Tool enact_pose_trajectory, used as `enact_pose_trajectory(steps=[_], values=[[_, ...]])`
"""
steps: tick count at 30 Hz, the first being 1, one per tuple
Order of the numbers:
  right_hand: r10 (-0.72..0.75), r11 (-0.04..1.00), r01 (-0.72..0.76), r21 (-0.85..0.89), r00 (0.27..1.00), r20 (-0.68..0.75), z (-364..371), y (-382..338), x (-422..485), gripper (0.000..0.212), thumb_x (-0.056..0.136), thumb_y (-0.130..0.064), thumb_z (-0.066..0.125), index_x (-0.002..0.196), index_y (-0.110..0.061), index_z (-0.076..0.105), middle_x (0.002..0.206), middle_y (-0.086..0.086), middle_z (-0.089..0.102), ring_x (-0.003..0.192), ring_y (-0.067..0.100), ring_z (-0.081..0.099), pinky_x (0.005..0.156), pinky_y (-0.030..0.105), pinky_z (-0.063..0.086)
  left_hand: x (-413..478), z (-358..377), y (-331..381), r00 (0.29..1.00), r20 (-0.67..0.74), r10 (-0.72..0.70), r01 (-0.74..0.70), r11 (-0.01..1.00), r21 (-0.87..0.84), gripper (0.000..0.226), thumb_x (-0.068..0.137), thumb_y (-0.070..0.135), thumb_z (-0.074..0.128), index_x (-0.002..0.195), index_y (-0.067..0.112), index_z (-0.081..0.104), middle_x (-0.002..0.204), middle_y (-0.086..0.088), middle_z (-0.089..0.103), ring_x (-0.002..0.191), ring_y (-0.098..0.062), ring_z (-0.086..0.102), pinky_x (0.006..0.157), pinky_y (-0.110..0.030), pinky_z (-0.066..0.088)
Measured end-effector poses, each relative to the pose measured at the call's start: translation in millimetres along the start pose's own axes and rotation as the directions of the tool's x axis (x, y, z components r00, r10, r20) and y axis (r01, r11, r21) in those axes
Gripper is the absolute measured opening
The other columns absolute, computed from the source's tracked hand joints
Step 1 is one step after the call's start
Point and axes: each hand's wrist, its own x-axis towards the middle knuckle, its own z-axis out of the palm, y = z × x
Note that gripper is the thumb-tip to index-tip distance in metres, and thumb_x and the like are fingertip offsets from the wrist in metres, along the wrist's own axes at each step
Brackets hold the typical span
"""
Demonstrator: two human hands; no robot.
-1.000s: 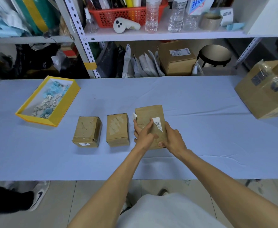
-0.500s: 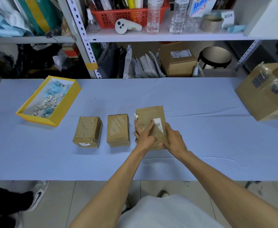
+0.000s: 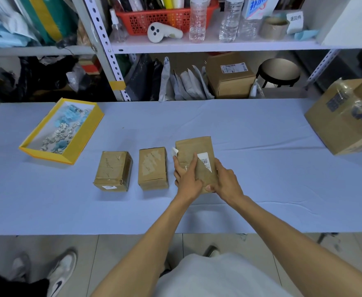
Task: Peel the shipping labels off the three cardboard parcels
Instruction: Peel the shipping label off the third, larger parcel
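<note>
Three brown cardboard parcels lie in a row on the blue table. The left parcel [image 3: 113,170] has a small white sticker on its front face. The middle parcel [image 3: 153,168] shows pale glue marks on top. The right parcel [image 3: 194,150] carries a torn white shipping label [image 3: 206,161] with a barcode; a white scrap [image 3: 174,151] sticks out at its left edge. My left hand [image 3: 186,177] lies on the parcel's left side, fingers pressed near the label. My right hand [image 3: 226,182] grips the parcel's near right corner.
A yellow tray [image 3: 83,144] with crumpled paper scraps sits at the left. A large wrapped carton [image 3: 344,118] stands at the right table edge. Shelves with bottles, a red basket and a box are behind. Another person's shoes [image 3: 62,271] show on the floor, lower left.
My left fingers have shifted slightly on the right parcel, near the label. The parcels have not moved.
</note>
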Motion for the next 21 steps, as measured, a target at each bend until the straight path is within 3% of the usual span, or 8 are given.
enact_pose_trajectory(steps=[6,14,21], values=[[-0.003,1.0,0.003,-0.023,1.0,0.001,-0.2,-0.5,-0.6,0.077,0.068,-0.012,0.075,0.131,-0.024,0.033,0.097,0.007,0.065,0.086,0.031,0.06,0.073,0.045,0.056,0.7,0.5,-1.7,1.0,-0.017,0.01,-0.01,1.0,-0.018,0.086,0.077,-0.005,0.042,0.146,0.045,0.027,0.157,0.003,-0.024,0.143,-0.029,0.004,0.118,-0.047,0.016],[0.002,0.999,-0.002,-0.032,1.0,0.004,-1.7,-2.3,1.5,0.073,0.069,-0.01,0.074,0.13,-0.022,0.035,0.096,0.007,0.064,0.084,0.031,0.059,0.072,0.044,0.056,7.8,-3.0,0.3,0.997,-0.006,-0.082,0.075,0.944,-0.32,0.082,0.072,-0.011,0.047,0.133,0.043,0.051,0.157,0.015,-0.006,0.143,-0.02,0.014,0.118,-0.048,0.021],[0.019,0.998,-0.018,-0.055,1.0,0.005,0.1,-2.2,3.3,0.076,0.069,-0.011,0.074,0.132,-0.022,0.032,0.097,0.008,0.063,0.085,0.03,0.059,0.072,0.043,0.056,6.8,-1.1,-0.6,0.996,0.013,-0.083,0.082,0.928,-0.363,0.084,0.069,-0.007,0.051,0.136,0.043,0.047,0.158,0.015,-0.014,0.146,-0.018,0.005,0.119,-0.047,0.019]])
